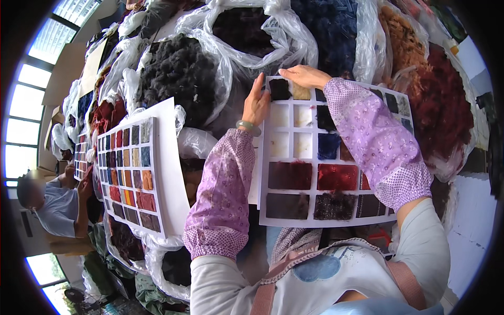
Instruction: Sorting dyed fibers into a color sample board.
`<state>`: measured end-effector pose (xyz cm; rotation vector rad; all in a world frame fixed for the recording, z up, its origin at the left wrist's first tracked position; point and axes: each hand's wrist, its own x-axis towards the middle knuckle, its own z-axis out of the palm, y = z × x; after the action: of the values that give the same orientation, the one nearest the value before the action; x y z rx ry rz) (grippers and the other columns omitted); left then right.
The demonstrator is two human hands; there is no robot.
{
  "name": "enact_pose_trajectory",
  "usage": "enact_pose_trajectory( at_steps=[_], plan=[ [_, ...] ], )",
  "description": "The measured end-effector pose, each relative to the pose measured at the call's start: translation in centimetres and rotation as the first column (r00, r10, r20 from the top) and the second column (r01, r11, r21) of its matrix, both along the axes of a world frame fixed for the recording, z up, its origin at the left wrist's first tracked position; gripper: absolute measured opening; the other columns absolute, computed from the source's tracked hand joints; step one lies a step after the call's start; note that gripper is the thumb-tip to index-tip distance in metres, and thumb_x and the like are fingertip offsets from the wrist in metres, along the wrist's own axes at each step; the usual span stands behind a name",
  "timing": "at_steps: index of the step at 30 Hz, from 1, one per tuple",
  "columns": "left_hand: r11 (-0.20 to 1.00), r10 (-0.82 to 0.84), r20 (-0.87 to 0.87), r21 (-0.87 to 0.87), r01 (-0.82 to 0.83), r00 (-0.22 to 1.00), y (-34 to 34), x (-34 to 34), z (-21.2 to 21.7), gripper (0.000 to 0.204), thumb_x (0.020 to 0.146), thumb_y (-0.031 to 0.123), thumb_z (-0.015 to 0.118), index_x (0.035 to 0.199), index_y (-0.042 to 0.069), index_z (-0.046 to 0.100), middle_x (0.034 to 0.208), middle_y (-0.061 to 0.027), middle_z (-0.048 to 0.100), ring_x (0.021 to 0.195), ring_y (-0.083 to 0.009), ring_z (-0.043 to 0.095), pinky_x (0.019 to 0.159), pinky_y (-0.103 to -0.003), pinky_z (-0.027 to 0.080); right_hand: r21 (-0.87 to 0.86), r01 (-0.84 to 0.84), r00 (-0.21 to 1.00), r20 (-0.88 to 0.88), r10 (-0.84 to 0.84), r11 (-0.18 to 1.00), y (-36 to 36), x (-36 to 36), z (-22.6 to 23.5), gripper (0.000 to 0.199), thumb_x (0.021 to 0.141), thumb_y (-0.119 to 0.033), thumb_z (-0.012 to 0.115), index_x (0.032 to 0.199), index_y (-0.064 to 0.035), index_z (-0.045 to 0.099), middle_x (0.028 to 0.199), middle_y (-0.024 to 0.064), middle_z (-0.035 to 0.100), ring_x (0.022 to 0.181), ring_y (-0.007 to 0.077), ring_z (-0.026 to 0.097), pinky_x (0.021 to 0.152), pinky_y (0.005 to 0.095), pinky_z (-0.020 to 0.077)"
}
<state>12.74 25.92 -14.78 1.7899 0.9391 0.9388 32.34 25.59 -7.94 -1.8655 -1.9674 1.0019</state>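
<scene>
A white swatch board (310,142) lies tilted in front of me, its grid filled with fuzzy black, beige, blue, red and dark brown fibre patches. Several cells at its upper left are bare white. Fingers straight, my left hand (256,103) rests along the board's left edge by the top corner. My right hand (306,77) reaches over the board and lies flat at its top edge, just above a beige fibre patch (301,92) and beside a black patch (279,90). My right sleeve hides part of the grid.
Another swatch board (126,173) stands at the left. Behind are plastic-lined bags of dark grey fibre (179,73), blue fibre (332,37), orange fibre (403,39) and dark red fibre (438,105). A co-worker (55,202) is at the far left, beside more bags.
</scene>
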Motion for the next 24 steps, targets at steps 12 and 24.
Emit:
enact_pose_trajectory(
  at_steps=[12,24],
  plan=[
    [0.837,0.135,-0.123,-0.518,-0.179,0.983,1.6,1.8,5.0,0.035,0.069,0.020,0.066,0.104,0.018,0.059,0.062,0.0060,0.046,0.055,-0.0045,0.041,0.046,-0.020,0.034,0.130,-0.152,0.969,-0.177,0.174,0.980,2.1,-0.8,-2.3,0.034,0.078,-0.023,0.043,0.100,-0.0017,0.057,0.093,0.0153,0.060,0.086,0.0228,0.056,0.077,0.0294,0.0412],
    [0.819,0.107,-0.029,-0.564,-0.105,0.994,3.3,1.8,1.6,0.028,0.059,0.021,0.070,0.081,0.007,0.059,0.071,-0.0051,0.059,0.064,-0.0135,0.056,0.059,-0.026,0.045,-0.202,-0.178,0.927,-0.364,0.095,0.963,1.9,-0.1,-0.7,0.042,0.075,-0.004,0.051,0.117,-0.0022,0.049,0.107,0.0067,0.055,0.098,0.0130,0.049,0.089,0.0250,0.0342]
  ],
)
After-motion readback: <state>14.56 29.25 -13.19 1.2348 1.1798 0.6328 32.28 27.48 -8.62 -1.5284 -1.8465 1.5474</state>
